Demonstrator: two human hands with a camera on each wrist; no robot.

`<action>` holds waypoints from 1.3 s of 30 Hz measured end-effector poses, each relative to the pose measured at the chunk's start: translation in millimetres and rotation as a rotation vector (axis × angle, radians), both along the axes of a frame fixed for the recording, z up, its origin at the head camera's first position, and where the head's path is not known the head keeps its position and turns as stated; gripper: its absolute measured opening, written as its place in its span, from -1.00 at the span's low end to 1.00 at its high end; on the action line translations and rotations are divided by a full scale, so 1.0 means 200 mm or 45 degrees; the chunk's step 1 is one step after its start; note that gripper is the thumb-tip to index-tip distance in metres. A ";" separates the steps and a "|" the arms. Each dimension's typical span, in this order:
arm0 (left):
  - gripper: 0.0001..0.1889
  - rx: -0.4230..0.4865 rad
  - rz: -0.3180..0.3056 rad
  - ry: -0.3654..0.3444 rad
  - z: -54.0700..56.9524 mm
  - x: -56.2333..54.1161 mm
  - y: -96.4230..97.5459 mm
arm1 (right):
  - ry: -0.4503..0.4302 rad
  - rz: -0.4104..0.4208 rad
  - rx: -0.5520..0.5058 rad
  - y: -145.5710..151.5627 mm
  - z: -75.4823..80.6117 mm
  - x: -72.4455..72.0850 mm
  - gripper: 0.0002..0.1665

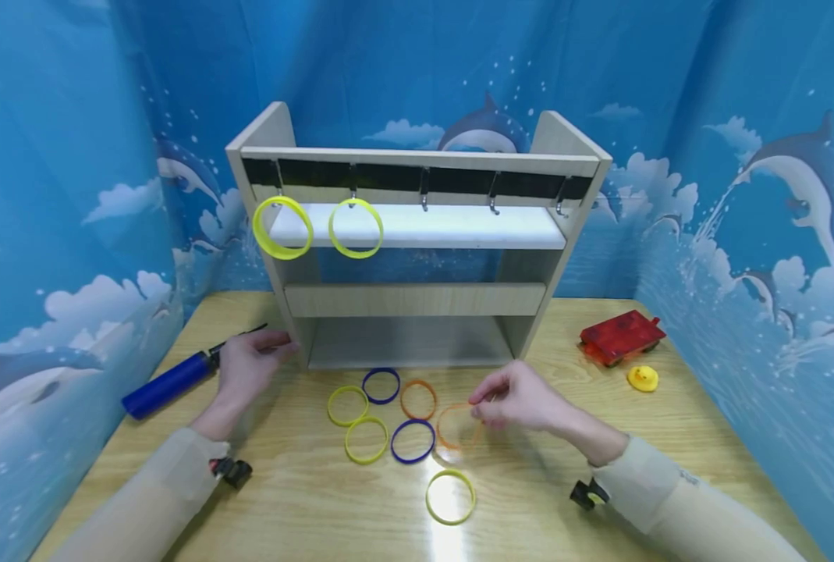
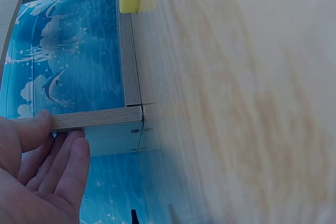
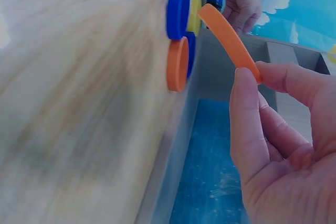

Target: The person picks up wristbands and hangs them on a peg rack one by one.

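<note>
My right hand (image 1: 518, 398) pinches an orange ring (image 3: 231, 40) between thumb and fingertips. It holds the ring tilted, close over the table, right of the other rings. At the lower left of a pale wooden rack (image 1: 417, 300), my left hand (image 1: 255, 363) grips the front edge of the side panel (image 2: 100, 119), thumb on one face and fingers on the other. Lying on the table between the hands are two blue rings (image 1: 413, 461), another orange ring (image 1: 419, 382) and two yellow rings (image 1: 366, 462). A third yellow ring (image 1: 450, 522) lies nearer me.
Yellow rings (image 1: 356, 255) hang from the two leftmost metal hooks on the rack's black strip (image 1: 388, 175); three more hooks sit to the right. Left of the rack lies a blue cylinder (image 1: 171, 385) with a black end. A red toy car (image 1: 620, 337) and yellow duck (image 1: 643, 379) stand right.
</note>
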State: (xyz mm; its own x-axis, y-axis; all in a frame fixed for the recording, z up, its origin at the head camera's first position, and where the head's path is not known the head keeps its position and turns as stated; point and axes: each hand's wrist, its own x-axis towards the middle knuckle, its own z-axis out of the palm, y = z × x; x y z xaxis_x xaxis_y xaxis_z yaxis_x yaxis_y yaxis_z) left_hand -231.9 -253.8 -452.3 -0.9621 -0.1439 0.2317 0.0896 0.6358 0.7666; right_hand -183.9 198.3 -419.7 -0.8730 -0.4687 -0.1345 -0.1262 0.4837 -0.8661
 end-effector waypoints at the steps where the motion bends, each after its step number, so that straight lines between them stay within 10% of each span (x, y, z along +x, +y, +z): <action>1: -0.75 0.000 -0.001 0.004 0.00 0.00 0.00 | -0.006 -0.008 -0.010 0.00 0.01 0.00 -0.71; 39: -0.78 -0.034 0.020 0.017 0.00 0.00 0.01 | 0.090 -0.081 -0.458 -0.33 0.44 -0.04 -0.71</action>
